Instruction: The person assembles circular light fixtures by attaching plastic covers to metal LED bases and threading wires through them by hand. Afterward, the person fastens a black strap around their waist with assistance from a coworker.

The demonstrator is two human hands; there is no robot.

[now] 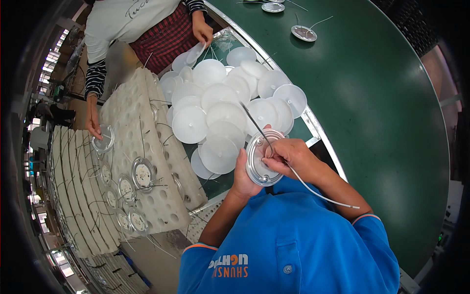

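Observation:
My left hand is closed around the edge of a round silver lamp housing, which is tilted up in front of my chest. Over the middle of its face, the fingers of my right hand are pinched on a thin cable. The white part of the cable trails out below this hand across my right forearm. A thin dark strand sticks up from the pinch towards the white discs. My fingers hide where the cable meets the housing.
Frosted white discs lie heaped beyond my hands. To the left, a pale perforated foam board carries several wired round lamp parts. A co-worker's hands touch a clear disc and the heap. The green conveyor belt runs along the right.

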